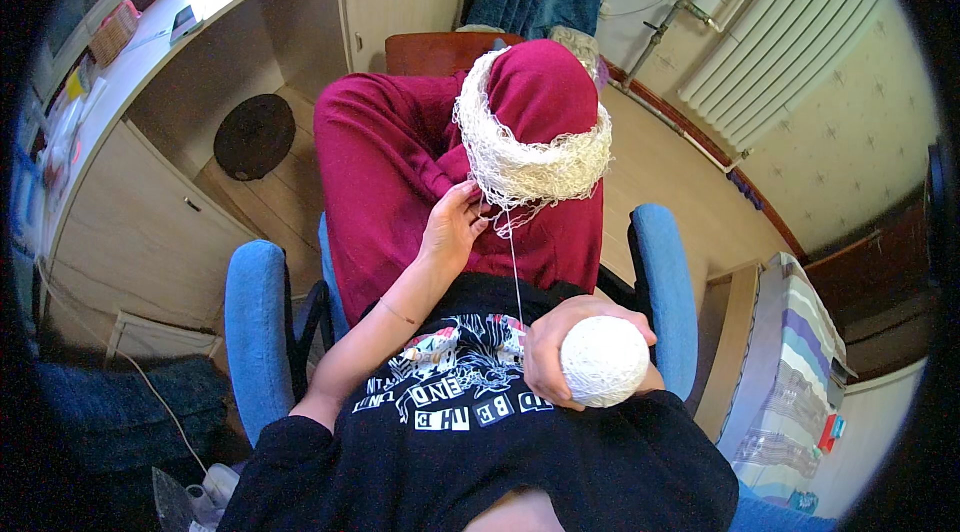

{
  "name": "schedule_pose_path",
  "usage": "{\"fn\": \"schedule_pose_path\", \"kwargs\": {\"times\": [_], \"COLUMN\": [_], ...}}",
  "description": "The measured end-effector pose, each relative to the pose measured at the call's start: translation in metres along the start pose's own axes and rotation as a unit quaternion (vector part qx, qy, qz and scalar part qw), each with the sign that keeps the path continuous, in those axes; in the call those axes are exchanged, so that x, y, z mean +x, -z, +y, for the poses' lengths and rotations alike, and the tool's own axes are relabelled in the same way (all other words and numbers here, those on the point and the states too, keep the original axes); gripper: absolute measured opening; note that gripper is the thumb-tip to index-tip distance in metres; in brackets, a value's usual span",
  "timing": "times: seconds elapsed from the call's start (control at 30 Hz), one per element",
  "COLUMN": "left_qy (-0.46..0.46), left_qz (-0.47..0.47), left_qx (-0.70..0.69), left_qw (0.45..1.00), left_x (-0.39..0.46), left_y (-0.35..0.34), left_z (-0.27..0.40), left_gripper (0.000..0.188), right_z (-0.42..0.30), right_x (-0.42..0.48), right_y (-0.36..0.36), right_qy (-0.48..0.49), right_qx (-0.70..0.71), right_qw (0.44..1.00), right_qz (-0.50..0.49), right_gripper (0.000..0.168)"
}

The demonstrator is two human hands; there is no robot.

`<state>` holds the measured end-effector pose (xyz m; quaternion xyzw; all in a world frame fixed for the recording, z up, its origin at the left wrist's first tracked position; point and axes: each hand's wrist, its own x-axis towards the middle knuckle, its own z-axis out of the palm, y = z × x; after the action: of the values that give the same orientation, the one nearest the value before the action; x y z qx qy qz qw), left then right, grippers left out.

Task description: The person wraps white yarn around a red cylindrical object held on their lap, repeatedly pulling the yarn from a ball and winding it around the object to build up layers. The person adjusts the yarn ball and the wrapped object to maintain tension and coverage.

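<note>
A skein of cream-white yarn [540, 170] is looped around my raised knee, which is covered by dark red trousers [544, 89]. My left hand [450, 228] is at the skein's lower left edge, its curled fingers on loose strands there. In my right hand [545, 361], held before my chest, is a round ball of white yarn [604, 361]. A single taut strand [514, 262] runs from the underside of the skein down to my right hand. Several slack loops hang below the skein beside my left fingers.
Blue padded armrests [256, 337] flank me, the other armrest [664, 299] being on my right. A white desk [161, 29] curves along the left, with a wicker basket [114, 33] on it. Beneath it lies a dark round object [255, 136]. A radiator [780, 36] is on the wall.
</note>
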<state>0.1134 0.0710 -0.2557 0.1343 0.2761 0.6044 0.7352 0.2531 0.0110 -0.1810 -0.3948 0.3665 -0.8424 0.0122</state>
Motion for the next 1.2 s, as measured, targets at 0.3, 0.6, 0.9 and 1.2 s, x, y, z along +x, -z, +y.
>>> {"fn": "schedule_pose_path", "kwargs": {"times": [0.3,0.6,0.9,1.2], "left_qy": [0.028,0.026,0.061,0.056], "left_qz": [-0.249,-0.117,-0.153,-0.062], "left_qx": [-0.112,-0.161,-0.247,-0.159], "left_qw": [0.962,0.98,0.955,0.984], "left_x": [-0.02,0.005,0.022,0.057], "left_y": [-0.025,-0.029,-0.061,-0.063], "left_z": [0.004,0.02,0.039,0.042], "left_gripper": [0.022,0.018,0.015,0.011], "right_z": [0.008,0.007,0.007,0.008], "right_x": [-0.001,0.006,0.007,0.01], "right_y": [-0.005,-0.001,-0.004,0.003], "right_qy": [-0.014,-0.052,-0.039,-0.036], "right_qx": [0.06,0.036,0.02,-0.007], "right_qw": [0.99,0.973,0.959,0.941], "right_qz": [0.131,0.221,0.279,0.338], "right_gripper": [0.091,0.093,0.092,0.093]}}
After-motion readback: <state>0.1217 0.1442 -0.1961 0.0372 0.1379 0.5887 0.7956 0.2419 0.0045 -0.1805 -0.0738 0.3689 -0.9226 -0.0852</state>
